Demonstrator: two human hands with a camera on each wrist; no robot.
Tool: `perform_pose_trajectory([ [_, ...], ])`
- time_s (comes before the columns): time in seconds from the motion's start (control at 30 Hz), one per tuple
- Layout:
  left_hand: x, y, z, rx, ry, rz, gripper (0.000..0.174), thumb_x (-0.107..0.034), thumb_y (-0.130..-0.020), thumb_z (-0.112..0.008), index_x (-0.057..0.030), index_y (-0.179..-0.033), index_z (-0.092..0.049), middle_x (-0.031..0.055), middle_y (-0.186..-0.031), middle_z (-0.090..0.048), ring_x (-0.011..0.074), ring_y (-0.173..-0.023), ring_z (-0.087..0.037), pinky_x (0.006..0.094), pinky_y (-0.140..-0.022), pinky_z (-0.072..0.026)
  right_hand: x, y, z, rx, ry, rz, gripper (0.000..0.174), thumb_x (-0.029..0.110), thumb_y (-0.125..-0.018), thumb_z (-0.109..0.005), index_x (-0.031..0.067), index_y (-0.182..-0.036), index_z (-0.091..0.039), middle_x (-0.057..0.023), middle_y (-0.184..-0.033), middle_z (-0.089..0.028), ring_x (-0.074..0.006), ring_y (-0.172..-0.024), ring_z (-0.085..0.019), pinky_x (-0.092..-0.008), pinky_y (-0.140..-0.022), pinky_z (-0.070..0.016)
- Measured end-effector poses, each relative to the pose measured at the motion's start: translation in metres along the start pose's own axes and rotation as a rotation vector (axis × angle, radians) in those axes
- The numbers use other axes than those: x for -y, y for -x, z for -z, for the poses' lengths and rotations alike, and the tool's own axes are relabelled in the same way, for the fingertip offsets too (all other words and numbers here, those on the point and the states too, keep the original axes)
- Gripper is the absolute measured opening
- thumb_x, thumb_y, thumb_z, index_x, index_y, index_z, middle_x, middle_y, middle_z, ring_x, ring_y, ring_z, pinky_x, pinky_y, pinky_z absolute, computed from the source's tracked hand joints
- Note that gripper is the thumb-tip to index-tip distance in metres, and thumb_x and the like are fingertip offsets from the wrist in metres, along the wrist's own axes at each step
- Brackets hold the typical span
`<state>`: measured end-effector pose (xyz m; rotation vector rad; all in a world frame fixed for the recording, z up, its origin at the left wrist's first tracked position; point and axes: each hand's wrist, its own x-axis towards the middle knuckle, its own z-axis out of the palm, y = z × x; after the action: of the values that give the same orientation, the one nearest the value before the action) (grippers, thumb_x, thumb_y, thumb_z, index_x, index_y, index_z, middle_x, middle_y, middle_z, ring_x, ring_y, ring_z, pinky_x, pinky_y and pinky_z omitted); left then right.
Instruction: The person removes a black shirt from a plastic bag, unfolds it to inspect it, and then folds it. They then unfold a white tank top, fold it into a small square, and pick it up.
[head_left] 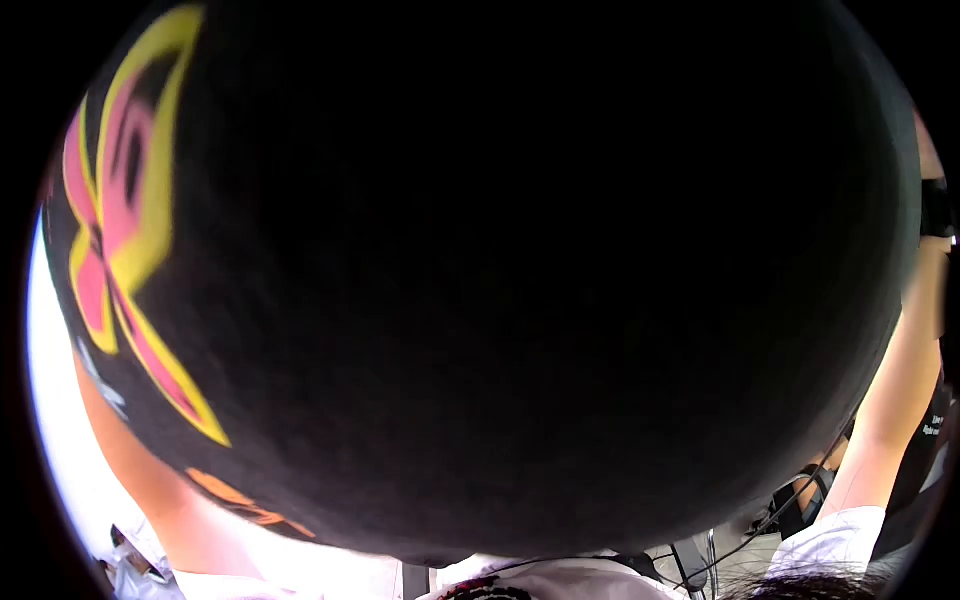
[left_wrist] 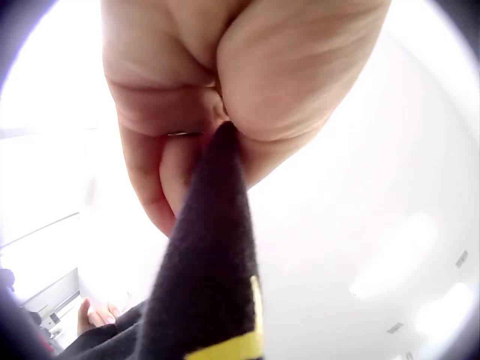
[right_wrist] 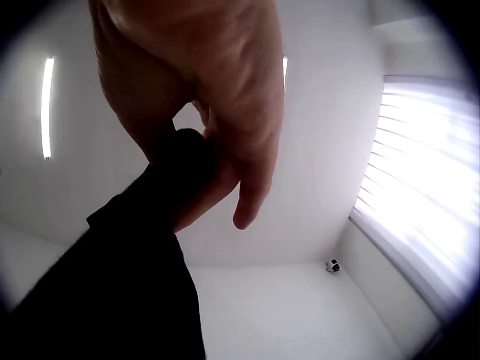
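A black printed cloth point(head_left: 540, 280), which looks like a T-shirt, fills most of the head view. It carries a pink and yellow graphic on its left part and orange lettering lower down. In the left wrist view my left hand point(left_wrist: 277, 67) pinches a gathered edge of the dark cloth point(left_wrist: 210, 240), which hangs from the thumb and fingers. My right hand point(right_wrist: 210, 82) holds another bunched part of the cloth point(right_wrist: 127, 262) between thumb and fingers. Both forearms reach forward at either side, and the cloth hides most of the hands in the head view.
Cables point(head_left: 800, 490) run behind the cloth's lower right edge. A window with blinds point(right_wrist: 420, 187), a ceiling light point(right_wrist: 47, 109) and a small white device point(right_wrist: 333, 265) show beyond the right hand. White sleeves point(head_left: 830, 540) cover my upper arms.
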<state>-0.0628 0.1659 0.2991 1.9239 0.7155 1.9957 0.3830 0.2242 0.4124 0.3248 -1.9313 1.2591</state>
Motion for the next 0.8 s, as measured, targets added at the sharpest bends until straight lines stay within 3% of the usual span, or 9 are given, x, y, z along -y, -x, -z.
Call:
perform_pose_trajectory([
  [0.17,0.061,-0.023,0.054,0.037,-0.064,0.124,0.046,-0.030,-0.099,-0.063,-0.0023,-0.134,-0.056,0.0068,-0.099,-0.072,0.0142,-0.089,-0.067,0.0316,-0.089,-0.0539,-0.066,-0.048,0.048,0.069,-0.155,-0.171,0.029,0.006,-0.100,-0.059,-0.0050,-0.127,-0.056,-0.0195,-0.131,-0.059,-0.0272,-0.119,-0.061,-0.0408,-0.109,-0.0458],
  [0.37,0.139,-0.049,0.095,0.101,-0.220,0.256,0.053,-0.033,-0.096,-0.067,-0.0040,-0.139,-0.053,0.0048,-0.101,-0.071,0.0133,-0.094,-0.065,0.0330,-0.095,-0.0514,-0.261,-0.067,0.130,-0.100,-0.021,-0.405,0.031,0.013,-0.100,-0.061,-0.0046,-0.126,-0.057,-0.0135,-0.120,-0.066,-0.0217,-0.109,-0.063,-0.0354,-0.101,-0.0489],
  [0.47,0.239,-0.015,0.157,0.109,-0.361,0.381,0.057,-0.034,-0.095,-0.069,-0.0048,-0.141,-0.051,0.0037,-0.101,-0.071,0.0128,-0.097,-0.065,0.0337,-0.099,-0.0502,-0.425,-0.063,0.150,-0.214,0.103,-0.629,0.037,0.015,-0.100,-0.062,-0.0054,-0.130,-0.057,-0.0126,-0.120,-0.068,-0.0201,-0.108,-0.064,-0.0342,-0.101,-0.0496],
  [0.5,0.273,0.006,0.169,0.110,-0.438,0.419,0.059,-0.034,-0.095,-0.069,-0.0051,-0.142,-0.051,0.0034,-0.102,-0.070,0.0127,-0.097,-0.064,0.0340,-0.100,-0.0498,-0.436,-0.046,0.108,-0.206,0.331,-0.546,0.044,0.014,-0.097,-0.064,-0.0069,-0.135,-0.054,-0.0190,-0.125,-0.066,-0.0229,-0.113,-0.062,-0.0339,-0.102,-0.0489],
  [0.57,0.337,0.058,0.159,0.055,-0.756,0.493,0.061,-0.039,-0.089,-0.072,-0.0021,-0.135,-0.056,0.0127,-0.114,-0.067,0.0226,-0.107,-0.063,0.0382,-0.100,-0.0495,-0.550,-0.025,0.148,-0.323,0.627,-0.488,0.060,0.023,-0.094,-0.071,-0.0057,-0.142,-0.049,-0.0211,-0.132,-0.062,-0.0261,-0.121,-0.061,-0.0344,-0.102,-0.0509],
  [0.6,0.371,0.080,0.109,0.040,-0.970,0.519,0.063,-0.041,-0.086,-0.073,-0.0006,-0.132,-0.059,0.0173,-0.120,-0.065,0.0276,-0.112,-0.062,0.0403,-0.100,-0.0493,-0.553,0.043,0.180,-0.437,0.814,-0.453,0.065,0.030,-0.093,-0.073,-0.0041,-0.143,-0.049,-0.0192,-0.130,-0.063,-0.0242,-0.118,-0.064,-0.0323,-0.095,-0.0561],
  [0.67,0.390,0.121,0.099,0.061,-1.305,0.598,0.066,-0.046,-0.081,-0.075,0.0024,-0.125,-0.065,0.0267,-0.132,-0.062,0.0376,-0.122,-0.060,0.0446,-0.100,-0.0490,-0.559,0.057,0.167,-0.232,0.968,-0.719,0.078,0.038,-0.078,-0.084,-0.0029,-0.137,-0.053,-0.0185,-0.128,-0.062,-0.0280,-0.105,-0.067,-0.0326,-0.092,-0.0548],
  [0.73,0.347,0.157,0.075,0.472,-1.112,0.952,0.062,-0.050,-0.083,-0.071,0.0002,-0.120,-0.071,0.0251,-0.121,-0.069,0.0386,-0.116,-0.064,0.0426,-0.100,-0.0498,-0.551,0.093,0.144,-0.195,0.732,-1.047,0.074,0.039,-0.080,-0.082,-0.0031,-0.135,-0.055,-0.0184,-0.124,-0.064,-0.0260,-0.102,-0.068,-0.0342,-0.086,-0.0576],
  [0.8,0.345,0.197,0.079,0.609,-1.150,1.048,0.055,-0.047,-0.087,-0.069,0.0040,-0.108,-0.073,0.0174,-0.092,-0.074,0.0281,-0.088,-0.071,0.0375,-0.080,-0.0539,-0.535,0.121,0.123,-0.049,0.547,-1.221,0.059,0.034,-0.090,-0.075,-0.0049,-0.131,-0.058,-0.0128,-0.112,-0.068,-0.0205,-0.097,-0.069,-0.0337,-0.082,-0.0603],
])
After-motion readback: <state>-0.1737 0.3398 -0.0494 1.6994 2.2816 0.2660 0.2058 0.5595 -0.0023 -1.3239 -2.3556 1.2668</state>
